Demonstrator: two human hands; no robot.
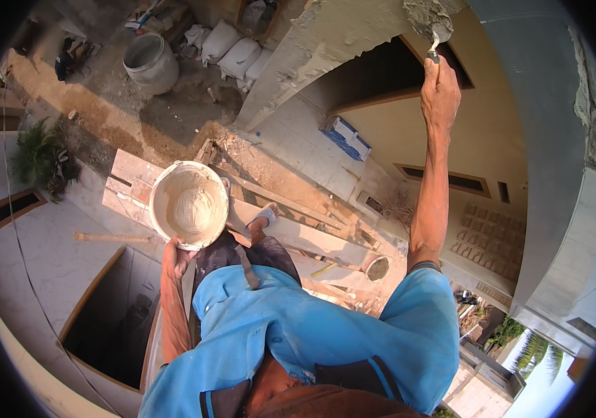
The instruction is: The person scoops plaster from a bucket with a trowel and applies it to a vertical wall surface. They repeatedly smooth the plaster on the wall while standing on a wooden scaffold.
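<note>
My left hand (178, 258) grips the near rim of a pale, mortar-smeared bucket (159, 209), fingers closed on its edge. Inside, wet grey-beige mortar (195, 210) coats the bottom. Raised high at the upper right, my right hand (441, 90) is wrapped round the dark handle of a trowel (435, 46). Grey mortar (429, 17) lies at the trowel's blade end and hides most of the blade. That end is up against the roughly plastered beam (339, 45); whether the mortar is on the blade or on the beam, I cannot tell.
Under me run scaffold planks (298, 237), with a small round container (376, 267) on them. Far below, a large drum (151, 64) stands near white sacks (241, 57). A blue-and-white box (345, 138) lies by the wall. A person (65, 59) is at the far left.
</note>
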